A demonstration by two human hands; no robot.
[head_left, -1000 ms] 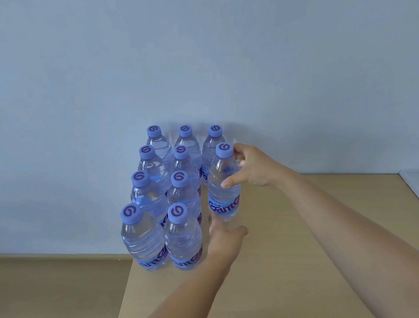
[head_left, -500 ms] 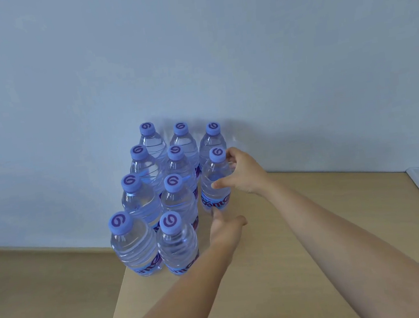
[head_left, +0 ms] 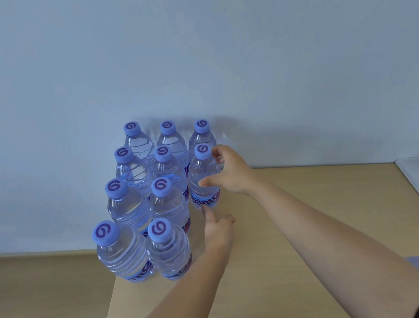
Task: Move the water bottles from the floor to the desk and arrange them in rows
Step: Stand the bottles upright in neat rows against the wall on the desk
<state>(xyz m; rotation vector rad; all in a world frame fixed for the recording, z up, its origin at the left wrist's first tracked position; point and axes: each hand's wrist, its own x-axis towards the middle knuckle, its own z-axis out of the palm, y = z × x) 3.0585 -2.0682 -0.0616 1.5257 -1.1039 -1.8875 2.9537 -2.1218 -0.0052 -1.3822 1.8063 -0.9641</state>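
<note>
Standing upright, cap up, the water bottle (head_left: 203, 178) sits at the counter's (head_left: 279, 242) back-left, right hand (head_left: 234, 173) curled around it, left hand (head_left: 218, 230) touching its base with fingers straight.

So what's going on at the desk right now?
A person is lining up water bottles on the desk against the wall. Ten stand upright. The right hand holds the newest bottle in the third column, second from the wall. The left hand touches near its base with straight fingers.
</note>
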